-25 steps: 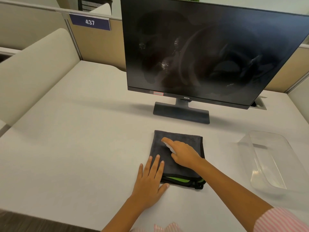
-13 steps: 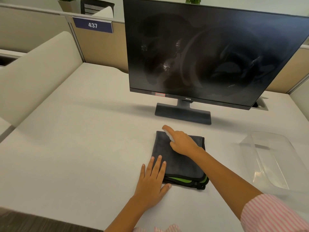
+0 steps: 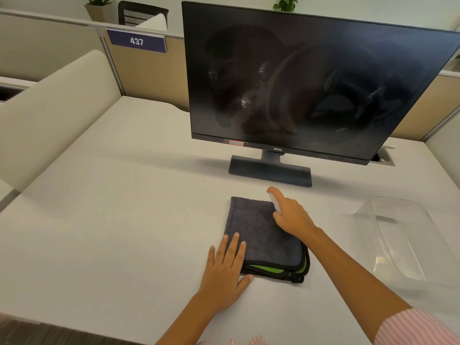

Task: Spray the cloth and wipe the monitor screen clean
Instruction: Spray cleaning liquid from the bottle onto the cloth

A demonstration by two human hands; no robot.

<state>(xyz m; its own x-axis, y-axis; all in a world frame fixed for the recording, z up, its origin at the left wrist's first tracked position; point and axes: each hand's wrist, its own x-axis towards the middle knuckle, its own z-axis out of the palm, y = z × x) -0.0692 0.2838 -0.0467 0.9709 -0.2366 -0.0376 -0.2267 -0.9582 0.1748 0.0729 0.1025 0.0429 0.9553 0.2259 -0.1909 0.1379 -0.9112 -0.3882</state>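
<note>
A folded dark grey microfibre cloth with black-bound, green-lined edges (image 3: 261, 237) lies flat on the pale grey desk (image 3: 112, 220), a little in front of the black flat-screen monitor (image 3: 311, 83) and its flat dark rectangular base (image 3: 270, 171). The left hand (image 3: 225, 267) rests palm-down with fingers straight and spread, its fingertips lying on the cloth's near left corner while the thumb sits on the desk just by the folded edge. The right hand (image 3: 291, 215) hovers over the cloth's far right corner, fingers curled round a small white spray bottle (image 3: 275, 202), forefinger stretched along its top (most of the bottle is hidden inside the fist, so its shape is hard to judge). The cloth spreads out below and to the left of that grip; whether the hand touches the fabric I cannot tell.

The monitor screen is dark and carries smears and pale specks across its middle. To the right, well apart from the cloth, stands one clear plastic rectangular tub (image 3: 400, 235).

By count: one cloth, one bottle, one monitor, one tub, two hands. A pink-and-white striped sleeve (image 3: 418, 327) shows on the right arm. Behind the desk a beige partition bears a navy sign reading 437 (image 3: 136, 41).
</note>
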